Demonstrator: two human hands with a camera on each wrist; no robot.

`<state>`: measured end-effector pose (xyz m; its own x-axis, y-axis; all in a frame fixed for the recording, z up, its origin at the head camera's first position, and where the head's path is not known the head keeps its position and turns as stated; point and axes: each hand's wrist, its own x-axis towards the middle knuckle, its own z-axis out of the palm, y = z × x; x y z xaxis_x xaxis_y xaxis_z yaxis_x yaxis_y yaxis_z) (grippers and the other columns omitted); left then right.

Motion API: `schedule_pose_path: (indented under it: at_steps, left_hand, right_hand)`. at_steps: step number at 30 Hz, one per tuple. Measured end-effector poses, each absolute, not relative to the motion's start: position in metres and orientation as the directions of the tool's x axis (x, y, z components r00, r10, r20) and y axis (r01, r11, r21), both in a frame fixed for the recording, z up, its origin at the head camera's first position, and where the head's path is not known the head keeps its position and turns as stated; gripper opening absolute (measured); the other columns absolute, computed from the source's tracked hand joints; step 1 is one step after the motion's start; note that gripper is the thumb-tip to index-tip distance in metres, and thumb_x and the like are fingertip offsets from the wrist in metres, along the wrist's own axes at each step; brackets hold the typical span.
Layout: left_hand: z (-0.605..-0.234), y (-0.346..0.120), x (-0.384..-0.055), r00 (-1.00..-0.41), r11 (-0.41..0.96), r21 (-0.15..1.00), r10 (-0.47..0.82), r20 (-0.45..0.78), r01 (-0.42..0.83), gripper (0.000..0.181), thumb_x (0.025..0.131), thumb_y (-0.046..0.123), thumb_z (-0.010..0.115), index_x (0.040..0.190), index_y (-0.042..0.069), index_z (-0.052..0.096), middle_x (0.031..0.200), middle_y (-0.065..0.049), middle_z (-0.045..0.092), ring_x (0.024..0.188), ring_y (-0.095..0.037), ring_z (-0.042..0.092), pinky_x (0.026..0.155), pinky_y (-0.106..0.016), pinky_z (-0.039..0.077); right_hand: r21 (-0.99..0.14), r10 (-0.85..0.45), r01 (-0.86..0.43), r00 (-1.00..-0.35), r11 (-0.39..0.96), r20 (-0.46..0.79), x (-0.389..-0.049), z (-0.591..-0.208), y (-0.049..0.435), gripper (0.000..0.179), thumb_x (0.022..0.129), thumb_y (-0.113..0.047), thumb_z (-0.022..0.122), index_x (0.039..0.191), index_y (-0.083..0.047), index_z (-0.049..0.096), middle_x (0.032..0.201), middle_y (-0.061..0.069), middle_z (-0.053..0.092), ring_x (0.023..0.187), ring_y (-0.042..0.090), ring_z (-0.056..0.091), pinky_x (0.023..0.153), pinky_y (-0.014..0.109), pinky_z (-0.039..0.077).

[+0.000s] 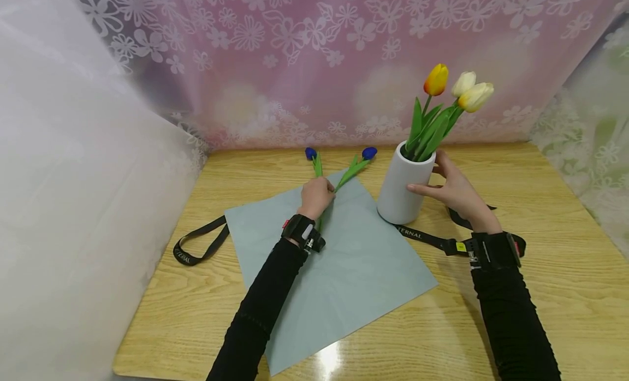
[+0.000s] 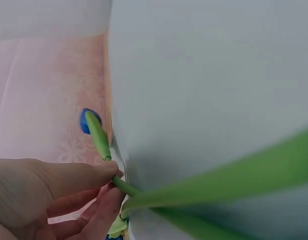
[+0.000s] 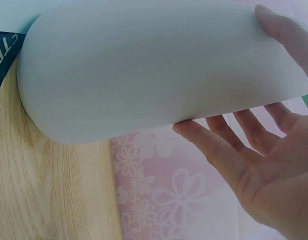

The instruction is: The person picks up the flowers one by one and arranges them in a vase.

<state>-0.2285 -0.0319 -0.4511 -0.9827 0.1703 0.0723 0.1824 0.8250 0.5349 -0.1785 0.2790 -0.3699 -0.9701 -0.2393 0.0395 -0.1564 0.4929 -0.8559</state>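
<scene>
My left hand (image 1: pixel 315 197) is over the pale blue-grey wrapping sheet (image 1: pixel 363 272). Its thumb and index finger pinch a green stem (image 2: pixel 125 186) that carries a blue tulip (image 2: pixel 89 121), as the left wrist view shows. Two blue tulips lie there in the head view, one left (image 1: pixel 310 153) and one right (image 1: pixel 369 153), their stems crossing near the hand. My right hand (image 1: pixel 459 192) holds a white vase (image 1: pixel 400 190) near its top, thumb on the front and fingers around the far side. A yellow-orange tulip (image 1: pixel 435 79) and two cream tulips (image 1: pixel 475 97) stand in it.
A black lettered strap (image 1: pixel 422 235) runs by the vase's base on the right, and a strap loop (image 1: pixel 208 252) sticks out left of the sheet. Behind the wooden table (image 1: pixel 555 304) hangs a pink flowered curtain (image 1: pixel 295 70); a white sheet (image 1: pixel 73 179) hangs at the left.
</scene>
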Motion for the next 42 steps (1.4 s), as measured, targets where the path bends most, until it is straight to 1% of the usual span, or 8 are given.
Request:
schedule_pose_path:
  at_steps: [3, 6, 10, 20, 24, 29, 35, 42]
  left_hand:
    - [-0.45, -0.034, -0.226, -0.977, 0.801, 0.56, 0.177, 0.117, 0.212, 0.015, 0.096, 0.008, 0.069, 0.106, 0.003, 0.079, 0.099, -0.011, 0.077, 0.082, -0.026, 0.071, 0.067, -0.035, 0.058]
    - [-0.449, -0.036, -0.225, -0.973, 0.78, 0.582, 0.172, 0.153, 0.23, 0.016, 0.098, 0.008, 0.065, 0.106, 0.004, 0.078, 0.095, -0.011, 0.076, 0.079, -0.025, 0.07, 0.065, -0.032, 0.055]
    - [-0.448, -0.037, -0.226, -0.972, 0.739, 0.632, 0.154, 0.179, 0.233, 0.015, 0.099, 0.01, 0.065, 0.107, 0.006, 0.077, 0.096, -0.011, 0.076, 0.082, -0.025, 0.07, 0.07, -0.032, 0.053]
    - [-0.445, -0.038, -0.225, -0.966, 0.593, 0.763, 0.129, 0.225, 0.257, 0.02, 0.101, 0.016, 0.066, 0.117, 0.008, 0.074, 0.106, -0.011, 0.074, 0.095, -0.025, 0.071, 0.08, -0.033, 0.056]
    - [-0.442, -0.036, -0.224, -0.966, 0.547, 0.797, 0.117, 0.231, 0.257, 0.022, 0.1, 0.018, 0.067, 0.12, 0.01, 0.073, 0.108, -0.011, 0.074, 0.095, -0.025, 0.071, 0.078, -0.029, 0.056]
    - [-0.439, -0.035, -0.223, -0.967, 0.46, 0.851, 0.111, 0.229, 0.254, 0.026, 0.099, 0.016, 0.068, 0.124, 0.008, 0.071, 0.105, -0.015, 0.075, 0.09, -0.026, 0.073, 0.072, -0.025, 0.058]
    - [-0.437, -0.033, -0.223, -0.972, 0.372, 0.898, 0.108, 0.208, 0.234, 0.029, 0.1, 0.015, 0.067, 0.128, 0.008, 0.069, 0.103, -0.015, 0.075, 0.087, -0.025, 0.074, 0.071, -0.023, 0.06]
    - [-0.431, -0.028, -0.223, -0.957, 0.294, 0.911, 0.104, 0.272, 0.291, 0.03, 0.102, 0.017, 0.063, 0.131, 0.008, 0.065, 0.101, -0.013, 0.077, 0.091, -0.034, 0.074, 0.071, -0.025, 0.061]
  right_hand:
    - [-0.856, -0.235, -0.151, -0.971, 0.494, 0.035, -0.178, -0.37, 0.279, 0.094, 0.091, -0.022, 0.079, 0.162, -0.029, 0.018, 0.162, 0.015, 0.027, 0.145, 0.047, 0.028, 0.106, 0.075, 0.032]
    - [-0.856, -0.237, -0.152, -0.971, 0.495, 0.035, -0.178, -0.37, 0.279, 0.094, 0.091, -0.022, 0.079, 0.162, -0.029, 0.018, 0.162, 0.015, 0.026, 0.145, 0.047, 0.028, 0.106, 0.075, 0.032]
    - [-0.855, -0.24, -0.154, -0.97, 0.496, 0.035, -0.178, -0.37, 0.279, 0.095, 0.091, -0.022, 0.079, 0.162, -0.029, 0.017, 0.162, 0.014, 0.026, 0.145, 0.047, 0.029, 0.106, 0.075, 0.033]
    - [-0.859, -0.241, -0.151, -0.97, 0.489, 0.034, -0.177, -0.37, 0.279, 0.095, 0.091, -0.021, 0.08, 0.162, -0.028, 0.017, 0.163, 0.011, 0.025, 0.145, 0.045, 0.028, 0.107, 0.075, 0.032]
    - [-0.858, -0.243, -0.152, -0.969, 0.49, 0.033, -0.178, -0.371, 0.279, 0.095, 0.09, -0.02, 0.079, 0.162, -0.028, 0.017, 0.163, 0.012, 0.026, 0.145, 0.046, 0.028, 0.107, 0.075, 0.032]
    - [-0.858, -0.244, -0.153, -0.969, 0.491, 0.033, -0.178, -0.37, 0.279, 0.097, 0.09, -0.02, 0.08, 0.162, -0.031, 0.016, 0.162, 0.013, 0.026, 0.145, 0.046, 0.028, 0.106, 0.076, 0.032]
    - [-0.856, -0.25, -0.163, -0.967, 0.49, 0.042, -0.179, -0.37, 0.278, 0.095, 0.09, -0.02, 0.08, 0.162, -0.028, 0.018, 0.161, 0.014, 0.027, 0.145, 0.046, 0.029, 0.106, 0.075, 0.033]
    - [-0.859, -0.247, -0.165, -0.968, 0.484, 0.047, -0.178, -0.37, 0.278, 0.094, 0.091, -0.019, 0.079, 0.162, -0.029, 0.018, 0.161, 0.015, 0.027, 0.144, 0.047, 0.029, 0.106, 0.076, 0.032]
